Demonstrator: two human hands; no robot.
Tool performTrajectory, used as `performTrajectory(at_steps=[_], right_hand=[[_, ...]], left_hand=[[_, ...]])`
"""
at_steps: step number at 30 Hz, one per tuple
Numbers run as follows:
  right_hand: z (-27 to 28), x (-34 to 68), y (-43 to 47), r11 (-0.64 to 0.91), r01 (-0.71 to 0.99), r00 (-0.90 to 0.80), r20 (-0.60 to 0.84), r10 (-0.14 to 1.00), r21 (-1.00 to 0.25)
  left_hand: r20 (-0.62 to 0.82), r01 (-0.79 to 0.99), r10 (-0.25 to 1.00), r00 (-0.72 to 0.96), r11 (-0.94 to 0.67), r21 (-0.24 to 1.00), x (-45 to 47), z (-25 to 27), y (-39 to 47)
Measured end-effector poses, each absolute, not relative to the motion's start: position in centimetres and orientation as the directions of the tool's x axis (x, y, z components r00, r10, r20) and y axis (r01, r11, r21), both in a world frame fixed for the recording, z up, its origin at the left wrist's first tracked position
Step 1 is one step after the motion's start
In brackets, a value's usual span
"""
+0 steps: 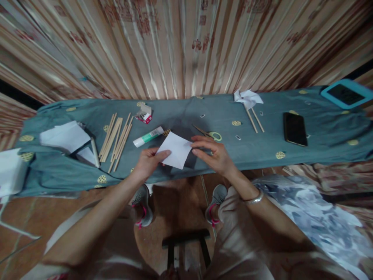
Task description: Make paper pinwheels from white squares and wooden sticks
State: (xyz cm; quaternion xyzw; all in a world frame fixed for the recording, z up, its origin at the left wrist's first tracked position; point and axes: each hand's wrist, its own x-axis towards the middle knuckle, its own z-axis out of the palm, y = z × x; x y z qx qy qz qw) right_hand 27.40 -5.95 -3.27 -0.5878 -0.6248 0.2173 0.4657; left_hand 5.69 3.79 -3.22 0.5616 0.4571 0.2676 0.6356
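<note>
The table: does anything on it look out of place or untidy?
Nothing looks damaged. A few small clips lie scattered loose on the cloth, away from their open box. Both hands hold a white paper square.

Both hands (pixel 180 157) pinch a white paper square (pixel 175 150) above the table (pixel 320 147).

Just a small white square of paper (pixel 176 150), flat and uncreased as far as I can see, turned corner-up like a diamond, over the counter's near edge.
</note>
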Motion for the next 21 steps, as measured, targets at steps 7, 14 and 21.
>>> performTrajectory(at_steps=[7, 14, 21], right_hand=[[-4.9, 30.9, -5.6, -0.159, 0.862, 0.323, 0.280, 0.904, -0.480], [-5.6, 31.1, -5.3, -0.227, 0.957, 0.273, 0.289, 0.918, -0.182], [-3.8, 30.7, -4.5, -0.273, 0.954, 0.288, 0.115, 0.951, -0.126]], left_hand=[[-0.209, 0.130, 0.915, 0.346, 0.174, 0.976, 5.9, -2.8, 4.2], [-0.116, 0.153, 0.949, 0.294, 0.073, 0.986, 6.2, -2.4, 5.0], [0.007, 0.175, 0.964, 0.267, -0.055, 0.983, 6.1, -1.8, 5.9]])
